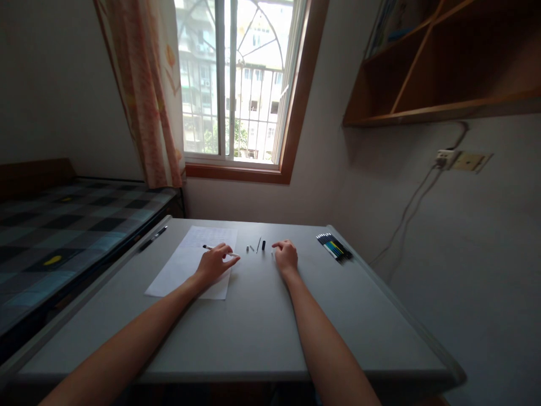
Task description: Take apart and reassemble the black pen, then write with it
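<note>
Pen in parts: a pen barrel [207,247] sits clamped in the fingers of the left hand [214,264], above the paper sheet [181,272] on the tabletop [257,327].

Toward the far edge lie a black cap [264,245], thin refill [258,245] and two small pieces [249,248], all separate; the pen appears dismantled, with any rejoining left undone. Fingers hide the barrel's middle. Whether the right hand [287,256] grips the pale bit [273,253] at its fingertips cannot be told. Pens [335,248] lie by the far right corner; the sheet's faint marks are unreadable.
</note>
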Demonstrator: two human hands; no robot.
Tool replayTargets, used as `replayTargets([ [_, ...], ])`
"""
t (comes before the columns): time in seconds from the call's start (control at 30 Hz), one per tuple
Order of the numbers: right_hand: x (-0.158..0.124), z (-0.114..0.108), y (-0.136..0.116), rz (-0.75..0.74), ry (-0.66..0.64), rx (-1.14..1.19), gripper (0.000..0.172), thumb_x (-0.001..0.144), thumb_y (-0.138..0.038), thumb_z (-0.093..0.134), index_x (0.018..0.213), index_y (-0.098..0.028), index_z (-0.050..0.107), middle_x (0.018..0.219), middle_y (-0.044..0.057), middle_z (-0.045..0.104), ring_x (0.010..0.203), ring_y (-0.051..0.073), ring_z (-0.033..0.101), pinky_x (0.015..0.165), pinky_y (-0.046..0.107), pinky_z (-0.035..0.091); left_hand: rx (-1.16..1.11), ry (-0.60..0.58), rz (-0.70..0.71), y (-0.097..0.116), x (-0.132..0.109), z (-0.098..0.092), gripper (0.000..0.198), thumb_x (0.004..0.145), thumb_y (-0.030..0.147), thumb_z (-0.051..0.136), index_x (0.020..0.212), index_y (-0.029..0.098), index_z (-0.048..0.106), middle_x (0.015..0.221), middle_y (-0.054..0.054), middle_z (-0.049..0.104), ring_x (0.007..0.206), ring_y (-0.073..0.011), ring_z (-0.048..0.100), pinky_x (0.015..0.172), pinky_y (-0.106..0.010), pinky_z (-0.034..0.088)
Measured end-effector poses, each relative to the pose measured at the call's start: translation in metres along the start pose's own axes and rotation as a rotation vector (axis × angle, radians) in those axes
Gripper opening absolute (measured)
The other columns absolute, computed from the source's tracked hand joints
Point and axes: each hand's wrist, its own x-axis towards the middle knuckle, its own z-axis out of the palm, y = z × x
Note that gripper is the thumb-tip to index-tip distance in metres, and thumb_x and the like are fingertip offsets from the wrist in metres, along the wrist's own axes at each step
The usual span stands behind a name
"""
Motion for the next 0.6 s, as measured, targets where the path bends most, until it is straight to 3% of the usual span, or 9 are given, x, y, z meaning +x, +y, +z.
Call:
replayTargets([
  [0.6, 0.0005, 0.0030, 0.0019, 0.001, -0.037, -0.066, 0.025, 0.075, -0.015, 0.046, 0.074, -0.022, 0.069, 0.086, 0.002, 0.062, 0.076, 0.013, 0.056, 0.065, 0.021, 0.039, -0.006, -0.003, -0.004, 0.0005, -0.0003, -0.0002, 0.033, 0.078, 0.052, 0.048, 0.072, 0.020, 0.056, 0.072, 0.001, 0.053, 0.056, -0.0099, 0.047, 0.053, -0.022, 0.031],
])
